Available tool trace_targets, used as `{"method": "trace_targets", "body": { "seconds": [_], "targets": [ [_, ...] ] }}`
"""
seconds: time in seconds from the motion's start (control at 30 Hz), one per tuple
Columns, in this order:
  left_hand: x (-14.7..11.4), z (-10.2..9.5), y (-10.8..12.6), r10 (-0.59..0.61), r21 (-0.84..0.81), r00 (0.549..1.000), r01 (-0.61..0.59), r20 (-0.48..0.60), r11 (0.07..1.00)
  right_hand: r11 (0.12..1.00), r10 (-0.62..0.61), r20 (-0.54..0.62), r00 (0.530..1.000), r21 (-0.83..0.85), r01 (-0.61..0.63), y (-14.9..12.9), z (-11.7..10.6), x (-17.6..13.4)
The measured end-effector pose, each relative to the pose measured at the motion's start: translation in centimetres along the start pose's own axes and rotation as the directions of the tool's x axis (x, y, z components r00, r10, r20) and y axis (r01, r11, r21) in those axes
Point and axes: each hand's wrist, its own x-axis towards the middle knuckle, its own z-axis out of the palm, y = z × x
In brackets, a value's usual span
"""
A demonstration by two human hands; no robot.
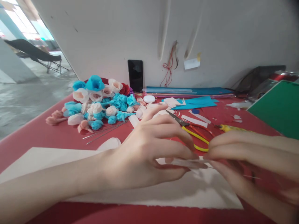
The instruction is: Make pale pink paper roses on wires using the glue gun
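My left hand (149, 143) pinches a small piece of whitish crepe paper (181, 162) between thumb and fingers. Close by on the right, my right hand (243, 155) closes its fingertips on a thin wire (251, 177); the wire's end shows past the palm and it meets the paper between the two hands. Motion smears the right fingers somewhat. Beneath both hands lies a large cream paper sheet (187, 189). Scissors (196, 138) with yellow and red handles rest just beyond the fingers. A pale petal-shaped paper piece (109, 143) is behind my left wrist.
Blue, white and pink paper flowers (95, 107) are heaped at the back left, near loose metal wires (105, 131). A black phone (135, 75) leans on the wall. Blue paper strips (195, 102), a yellow-handled tool (230, 128) and a green board (277, 107) occupy the right.
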Motion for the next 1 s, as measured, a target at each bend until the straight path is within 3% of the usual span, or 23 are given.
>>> {"method": "trace_targets", "body": {
  "seconds": [0.1, 0.27, 0.37, 0.47, 0.67, 0.77, 0.87, 0.93, 1.0],
  "targets": [
    [-0.1, -0.1, 0.0, 0.037, -0.006, 0.999, -0.037, -0.021, 0.999, 0.992, 0.101, -0.002, 0.995, 0.074, -0.101, -0.2, -0.1, -0.1],
    [-0.3, -0.4, 0.0, 0.088, -0.03, 0.995, -0.089, -0.036, 0.996, 0.967, 0.154, -0.009, 0.988, 0.209, -0.149, -0.6, 0.2, 0.2],
    [-0.3, -0.4, 0.0, 0.106, -0.023, 0.994, -0.107, -0.025, 0.994, 0.899, 0.231, 0.06, 0.971, 0.367, -0.237, -0.4, 0.4, 0.6],
    [-0.2, -0.4, 0.0, 0.112, -0.016, 0.994, -0.112, -0.01, 0.994, 0.831, 0.227, 0.194, 0.954, 0.471, -0.294, 0.0, 0.7, 0.6],
    [-0.2, -0.3, -0.2, 0.137, -0.001, 0.991, -0.137, 0.008, 0.991, 0.788, 0.224, 0.292, 0.93, 0.507, -0.349, 0.2, 1.1, 1.1],
    [-0.5, 0.3, -0.7, 0.129, -0.027, 0.991, -0.129, 0.016, 0.991, 0.824, 0.332, 0.197, 0.922, 0.414, -0.385, 1.0, 0.6, 1.6],
    [-1.0, 1.9, -1.6, 0.106, -0.045, 0.994, -0.106, -0.002, 0.993, 0.904, 0.427, -0.06, 0.902, 0.054, -0.425, 3.4, -0.5, 1.0],
    [-1.4, 3.2, -2.4, 0.034, -0.062, 0.999, -0.036, -0.025, 0.997, 0.864, 0.474, -0.163, 0.865, -0.104, -0.493, 6.2, -1.3, -0.8],
    [-1.9, 4.3, -3.1, -0.082, -0.097, 0.996, 0.078, -0.037, 0.992, 0.788, 0.535, -0.153, 0.831, -0.266, -0.555, 9.4, -1.7, -3.7]
  ]
}}
